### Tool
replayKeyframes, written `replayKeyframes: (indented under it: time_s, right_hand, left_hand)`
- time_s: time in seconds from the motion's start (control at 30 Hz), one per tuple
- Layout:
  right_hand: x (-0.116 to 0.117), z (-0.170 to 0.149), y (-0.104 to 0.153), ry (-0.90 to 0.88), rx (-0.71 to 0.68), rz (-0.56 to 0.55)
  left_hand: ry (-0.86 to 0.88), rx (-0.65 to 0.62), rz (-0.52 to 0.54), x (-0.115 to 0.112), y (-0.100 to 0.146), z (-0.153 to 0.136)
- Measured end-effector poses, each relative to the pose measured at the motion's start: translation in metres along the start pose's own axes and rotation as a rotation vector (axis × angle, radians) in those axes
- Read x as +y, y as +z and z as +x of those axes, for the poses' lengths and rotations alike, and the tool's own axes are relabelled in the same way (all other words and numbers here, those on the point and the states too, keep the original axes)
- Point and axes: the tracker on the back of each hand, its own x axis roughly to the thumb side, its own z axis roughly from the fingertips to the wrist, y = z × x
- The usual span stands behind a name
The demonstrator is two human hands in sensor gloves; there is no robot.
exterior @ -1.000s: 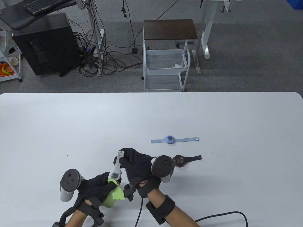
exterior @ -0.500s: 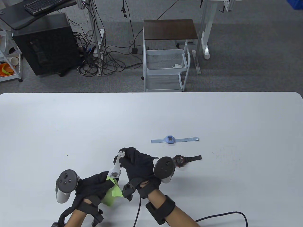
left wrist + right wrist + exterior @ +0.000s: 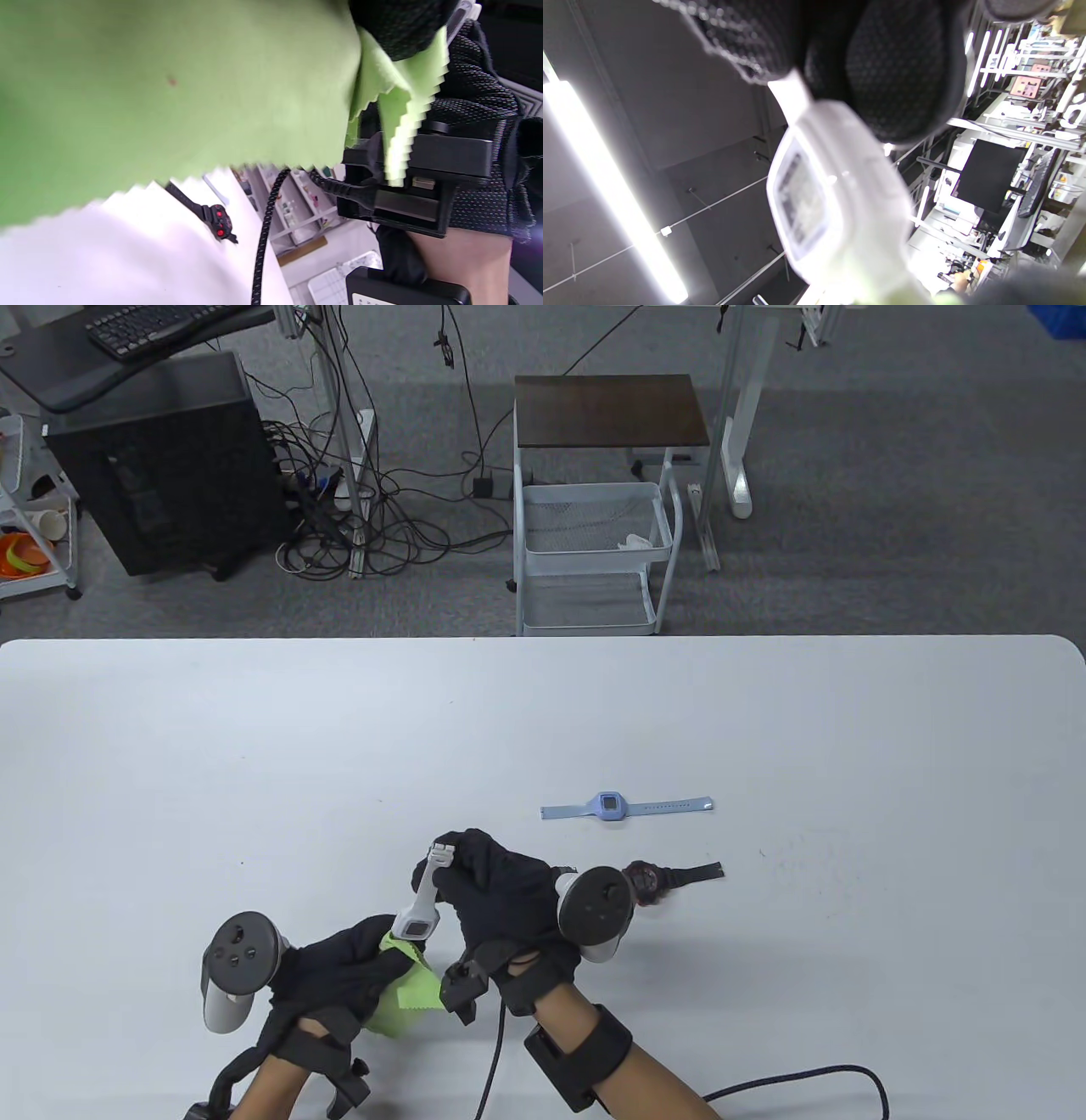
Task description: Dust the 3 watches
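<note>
Table view, lower left of frame: my left hand (image 3: 335, 976) has a tracker (image 3: 233, 967) strapped on its back, fingers bunched around a green cloth (image 3: 405, 994), cloth pressed up against the case of the white watch (image 3: 420, 909). Just right of it, lower centre, my right hand (image 3: 501, 895) grasps that white watch by the strap, buckle end poking out above the fingers, case hanging down toward the cloth, whole watch lifted off the bench (image 3: 254, 746). Right tracker (image 3: 594, 912) sits on the back of that hand, and a black cable (image 3: 797, 1073) trails from the wrist toward lower right.

Right of the right hand, black watch (image 3: 657, 881) with red details lies flat on the bench, partly hidden behind the tracker. Above it, centre right, blue watch (image 3: 607, 806) lies flat with strap stretched out, well apart from both hands.

Left wrist view: green cloth (image 3: 169, 93) fills the upper left, zigzag edge visible, a gloved finger pinching a fold at upper right. Black watch (image 3: 214, 218) seen low centre on the bench.

Right wrist view: white watch (image 3: 831, 203) close up, blurred, face toward the left, gloved fingers (image 3: 899, 72) clamped on the strap at the top.
</note>
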Motion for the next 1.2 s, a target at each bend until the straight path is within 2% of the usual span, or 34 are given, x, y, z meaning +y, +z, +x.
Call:
replayKeyframes:
  time_s: [0.53,0.63,0.87,1.2]
  right_hand:
    - [-0.008,0.001,-0.003,-0.03,0.013,-0.041]
    - [-0.011,0.002,-0.003,-0.016,0.005,-0.047]
    - [-0.013,0.002,-0.004,-0.022,0.011,-0.051]
    - [-0.02,0.004,-0.006,-0.029,0.005,-0.078]
  left_hand:
    - [-0.014,0.044,0.018,0.0,0.001,-0.001]
    - [0.033,0.036,-0.001,-0.001,0.0,-0.001]
    - [-0.038,0.054,-0.024,-0.003,-0.001,0.002]
    - [0.01,0.052,-0.026,-0.003,-0.001,-0.001]
